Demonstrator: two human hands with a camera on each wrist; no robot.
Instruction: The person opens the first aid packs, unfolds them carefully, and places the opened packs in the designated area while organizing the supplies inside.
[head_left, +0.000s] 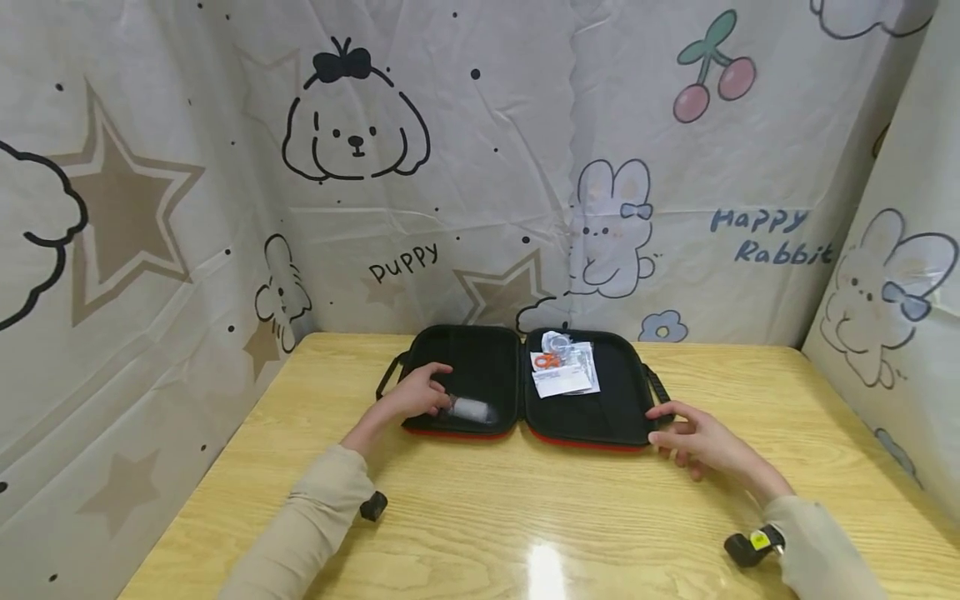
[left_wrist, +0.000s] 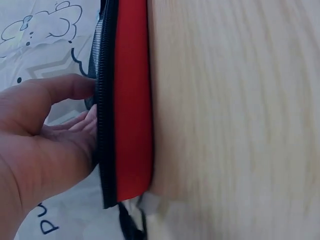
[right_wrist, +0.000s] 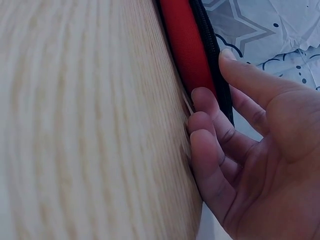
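An open black-lined case with a red fabric outside and zip edges [head_left: 615, 385] lies near the centre of the head view, its two halves spread flat side by side. In its left half, at the lower right, sits a white roll in clear wrapping [head_left: 471, 410]; in its right half, toward the upper left, lies a pile of white and clear packets [head_left: 564, 381] with a small orange looped piece [head_left: 546, 361] among them.

The case rests toward the far edge of a pale yellow wood-grain table [head_left: 480, 508], with a glare spot at the bottom of the frame. Cream cloth walls printed with cartoons [head_left: 495, 167] fill the upper frame, showing a puppy, rabbits, stars and cherries.

The left hand [head_left: 415, 393] reaches into the left half, thumb and fingers apart, its fingertips beside the roll; whether they pinch it I cannot tell. The right hand [head_left: 701, 442] lightly grips the case's lower right corner, thumb on the zip edge, fingers bent against it.

Counted: one case, two black handles [head_left: 386, 377], one roll, one orange piece, two hands, two beige sleeves [head_left: 318, 500]; the packets overlap too much to number.
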